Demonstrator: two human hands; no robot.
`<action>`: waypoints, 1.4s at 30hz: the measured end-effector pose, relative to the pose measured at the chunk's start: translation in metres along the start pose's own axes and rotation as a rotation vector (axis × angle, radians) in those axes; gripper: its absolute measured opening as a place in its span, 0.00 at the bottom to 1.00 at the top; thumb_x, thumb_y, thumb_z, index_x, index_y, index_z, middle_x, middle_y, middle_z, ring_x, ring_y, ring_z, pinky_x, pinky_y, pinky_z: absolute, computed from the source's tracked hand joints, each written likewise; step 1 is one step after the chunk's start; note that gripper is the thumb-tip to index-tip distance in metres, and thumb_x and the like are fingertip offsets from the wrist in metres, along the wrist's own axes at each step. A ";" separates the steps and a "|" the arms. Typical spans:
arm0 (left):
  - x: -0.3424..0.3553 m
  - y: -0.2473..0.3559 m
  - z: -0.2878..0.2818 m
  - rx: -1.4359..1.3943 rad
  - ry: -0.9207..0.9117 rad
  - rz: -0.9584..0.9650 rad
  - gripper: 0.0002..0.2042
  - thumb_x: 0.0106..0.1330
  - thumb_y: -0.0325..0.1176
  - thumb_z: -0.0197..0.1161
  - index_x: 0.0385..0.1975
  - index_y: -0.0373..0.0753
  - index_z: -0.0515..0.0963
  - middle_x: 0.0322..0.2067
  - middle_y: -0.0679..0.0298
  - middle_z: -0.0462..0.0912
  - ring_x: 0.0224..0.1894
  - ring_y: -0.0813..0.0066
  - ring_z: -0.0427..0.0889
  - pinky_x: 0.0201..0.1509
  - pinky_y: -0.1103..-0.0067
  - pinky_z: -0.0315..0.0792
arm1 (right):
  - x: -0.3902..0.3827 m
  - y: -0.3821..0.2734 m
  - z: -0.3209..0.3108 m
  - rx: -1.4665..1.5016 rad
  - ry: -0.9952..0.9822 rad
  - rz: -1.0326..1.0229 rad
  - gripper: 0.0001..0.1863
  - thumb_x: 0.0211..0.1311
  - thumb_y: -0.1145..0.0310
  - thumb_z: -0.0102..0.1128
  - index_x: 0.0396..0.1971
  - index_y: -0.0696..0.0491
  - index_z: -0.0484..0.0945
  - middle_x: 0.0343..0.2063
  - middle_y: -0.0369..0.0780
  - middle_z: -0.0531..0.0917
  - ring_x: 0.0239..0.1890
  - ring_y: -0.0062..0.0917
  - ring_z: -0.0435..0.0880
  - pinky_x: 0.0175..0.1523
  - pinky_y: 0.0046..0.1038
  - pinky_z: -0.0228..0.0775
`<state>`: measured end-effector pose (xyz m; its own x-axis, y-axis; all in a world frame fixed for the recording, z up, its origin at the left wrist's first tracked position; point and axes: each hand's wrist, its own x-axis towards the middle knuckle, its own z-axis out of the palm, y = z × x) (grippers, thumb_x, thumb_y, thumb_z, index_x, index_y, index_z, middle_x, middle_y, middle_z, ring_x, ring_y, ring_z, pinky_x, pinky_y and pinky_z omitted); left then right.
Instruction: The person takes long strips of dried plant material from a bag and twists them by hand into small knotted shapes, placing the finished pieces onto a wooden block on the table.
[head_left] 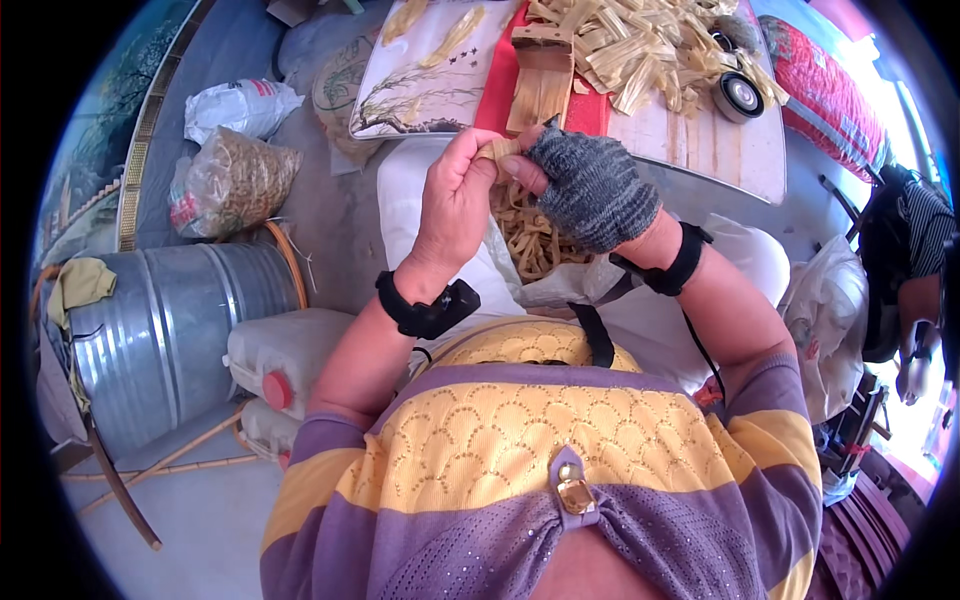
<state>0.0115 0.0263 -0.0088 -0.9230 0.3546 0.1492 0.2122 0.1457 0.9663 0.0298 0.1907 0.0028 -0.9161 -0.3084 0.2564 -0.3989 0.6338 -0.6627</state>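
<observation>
In front of my lap, my left hand [450, 205] is bare and pinches a short pale-yellow dried strip [502, 149], which looks folded or curled. My right hand [596, 185], in a grey knitted fingerless glove, meets it there with the thumb pressed against the same strip. Some of the fingers behind the strip are hidden. Below the hands, an open white bag [550, 290] between my knees holds many small curled strips [540, 242]. Just beyond the hands, a wooden block tool [543, 75] lies on a red cloth [592, 112].
A low table [420, 95] ahead carries a heap of dried strips [640, 45] and a round black-and-silver object [739, 96]. Left are a metal drum [190, 330], plastic jugs [290, 350] and a filled clear bag [240, 180]. A red sack [825, 95] stands right of the table.
</observation>
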 end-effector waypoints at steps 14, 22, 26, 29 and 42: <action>0.005 0.004 -0.002 -0.084 -0.025 -0.079 0.07 0.66 0.28 0.48 0.39 0.33 0.69 0.31 0.66 0.75 0.31 0.82 0.73 0.39 0.85 0.68 | 0.011 0.019 -0.001 0.479 0.009 0.333 0.18 0.54 0.56 0.57 0.29 0.57 0.79 0.15 0.40 0.75 0.19 0.28 0.75 0.26 0.28 0.66; -0.002 -0.012 0.013 -0.285 0.184 -0.039 0.11 0.64 0.28 0.53 0.44 0.32 0.73 0.36 0.66 0.77 0.35 0.81 0.73 0.42 0.85 0.68 | 0.011 0.011 -0.002 0.859 -0.090 0.430 0.16 0.55 0.59 0.58 0.32 0.58 0.77 0.14 0.32 0.71 0.16 0.13 0.67 0.21 0.16 0.58; -0.001 0.001 0.018 -0.143 0.225 0.044 0.11 0.62 0.29 0.56 0.42 0.32 0.75 0.32 0.65 0.78 0.33 0.81 0.74 0.41 0.85 0.68 | 0.009 0.019 0.004 0.886 0.023 0.359 0.15 0.54 0.57 0.58 0.28 0.56 0.75 0.14 0.33 0.72 0.15 0.13 0.69 0.21 0.17 0.60; 0.004 0.004 0.012 -0.163 0.189 -0.089 0.08 0.62 0.27 0.56 0.38 0.31 0.76 0.29 0.66 0.78 0.30 0.83 0.73 0.39 0.86 0.67 | 0.008 0.019 0.002 1.131 -0.012 0.497 0.14 0.55 0.56 0.57 0.25 0.52 0.73 0.12 0.31 0.69 0.13 0.12 0.64 0.19 0.16 0.54; 0.007 0.019 -0.009 0.773 0.142 0.498 0.19 0.48 0.23 0.64 0.43 0.36 0.74 0.34 0.61 0.78 0.33 0.66 0.77 0.40 0.76 0.71 | 0.005 0.020 0.004 1.063 -0.051 0.455 0.09 0.56 0.61 0.56 0.29 0.50 0.70 0.12 0.30 0.67 0.11 0.12 0.61 0.17 0.15 0.49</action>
<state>0.0064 0.0229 0.0127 -0.6876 0.4328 0.5830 0.7024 0.5997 0.3834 0.0173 0.1987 -0.0122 -0.9535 -0.2483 -0.1708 0.2262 -0.2152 -0.9500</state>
